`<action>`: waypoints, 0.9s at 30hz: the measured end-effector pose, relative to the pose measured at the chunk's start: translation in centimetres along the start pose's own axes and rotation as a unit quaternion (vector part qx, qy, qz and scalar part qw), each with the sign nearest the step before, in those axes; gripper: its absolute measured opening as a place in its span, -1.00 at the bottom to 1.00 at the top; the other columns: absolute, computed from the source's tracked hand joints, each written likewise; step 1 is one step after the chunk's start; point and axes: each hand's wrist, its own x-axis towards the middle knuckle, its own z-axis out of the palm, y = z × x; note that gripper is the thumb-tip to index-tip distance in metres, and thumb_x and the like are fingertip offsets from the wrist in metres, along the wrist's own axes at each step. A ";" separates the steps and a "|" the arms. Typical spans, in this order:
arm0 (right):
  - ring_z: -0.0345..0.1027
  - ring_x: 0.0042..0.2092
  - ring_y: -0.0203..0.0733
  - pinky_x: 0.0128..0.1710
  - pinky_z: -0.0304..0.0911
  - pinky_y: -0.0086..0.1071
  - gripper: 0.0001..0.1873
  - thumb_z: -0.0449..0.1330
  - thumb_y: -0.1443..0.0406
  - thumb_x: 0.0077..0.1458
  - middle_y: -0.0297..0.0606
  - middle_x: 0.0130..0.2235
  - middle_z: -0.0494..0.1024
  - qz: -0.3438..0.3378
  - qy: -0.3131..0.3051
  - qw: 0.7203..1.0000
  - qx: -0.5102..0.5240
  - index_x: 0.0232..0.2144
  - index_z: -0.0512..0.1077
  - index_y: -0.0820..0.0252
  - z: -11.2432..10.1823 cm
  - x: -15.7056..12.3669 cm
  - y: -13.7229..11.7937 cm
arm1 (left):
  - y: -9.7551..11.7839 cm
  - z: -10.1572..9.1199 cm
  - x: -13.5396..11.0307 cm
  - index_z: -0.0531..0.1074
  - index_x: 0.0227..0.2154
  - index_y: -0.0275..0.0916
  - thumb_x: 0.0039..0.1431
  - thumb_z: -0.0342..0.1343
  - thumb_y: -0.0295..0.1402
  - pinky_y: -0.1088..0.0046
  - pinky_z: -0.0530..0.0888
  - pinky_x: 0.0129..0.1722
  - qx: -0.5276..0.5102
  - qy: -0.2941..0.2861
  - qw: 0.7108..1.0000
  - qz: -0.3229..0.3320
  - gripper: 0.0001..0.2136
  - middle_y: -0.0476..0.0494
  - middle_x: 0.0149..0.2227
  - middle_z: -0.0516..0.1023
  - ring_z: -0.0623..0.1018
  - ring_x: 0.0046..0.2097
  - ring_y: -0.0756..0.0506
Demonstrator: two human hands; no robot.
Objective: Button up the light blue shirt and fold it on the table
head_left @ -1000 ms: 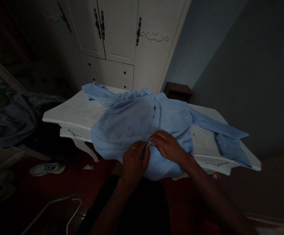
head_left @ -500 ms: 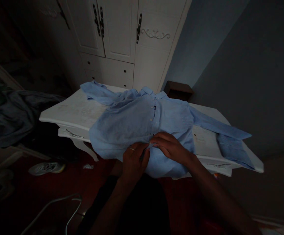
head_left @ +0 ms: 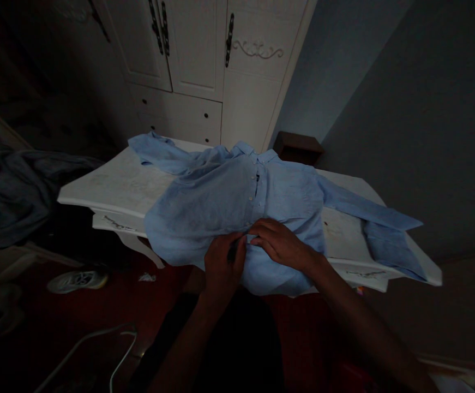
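Note:
A light blue long-sleeved button-up shirt (head_left: 204,202) lies front up across a white table (head_left: 110,183), its collar at the far side and its lower hem over the near edge. Down its front runs the button placket, with several small buttons and a narrow gap. My left hand (head_left: 224,262) pinches the placket's edge low on the shirt. Close beside it, my right hand (head_left: 280,244) grips the same strip of cloth, thumb and fingers pressed together. The fingers hide whatever button or hole lies between them.
Behind the table stands a white wardrobe (head_left: 196,54) with dark handles. A small brown box-like piece (head_left: 298,147) is by the wall. On the dark red floor lie a shoe (head_left: 77,280) and a white wire frame (head_left: 85,335). Dark cloth (head_left: 12,191) hangs at the left.
Both hands stay at the same place on the placket; the fingers have shifted slightly, with the left hand's fingertips turned closer to the right hand. The view has tilted a little.

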 end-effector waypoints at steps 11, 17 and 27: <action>0.35 -0.21 -0.17 -0.18 0.34 -0.27 -0.78 -0.03 0.24 0.34 -0.17 -0.25 0.48 -0.010 0.003 1.000 0.005 -0.15 0.39 0.18 0.4 -0.2 0.3 | -0.7 -1.2 0.6 0.44 -0.12 -0.22 0.20 0.16 -0.34 0.39 0.56 -0.19 -0.028 -0.067 0.997 0.023 -0.80 -0.13 -0.22 0.63 0.62 -0.21 -0.08; 0.35 -0.22 -0.17 -0.21 0.32 -0.30 -0.79 -0.01 0.29 0.32 -0.17 -0.27 0.50 -0.057 0.053 0.995 -0.056 -0.16 0.42 0.17 0.5 -0.9 0.3 | -0.6 -0.8 -0.3 0.46 -0.18 -0.23 0.22 0.14 -0.41 0.42 0.55 -0.22 0.005 -0.048 0.995 0.091 -0.87 -0.11 -0.30 0.63 0.61 -0.27 -0.05; 0.37 -0.21 -0.18 -0.22 0.35 -0.30 -0.83 0.03 0.31 0.30 -0.18 -0.24 0.50 -0.065 0.054 0.994 -0.070 -0.14 0.40 0.16 0.3 -1.0 0.2 | -0.8 -0.4 -0.5 0.47 -0.20 -0.23 0.15 0.21 -0.45 0.44 0.55 -0.24 -0.036 0.009 0.996 0.086 -0.86 -0.09 -0.31 0.64 0.62 -0.28 -0.04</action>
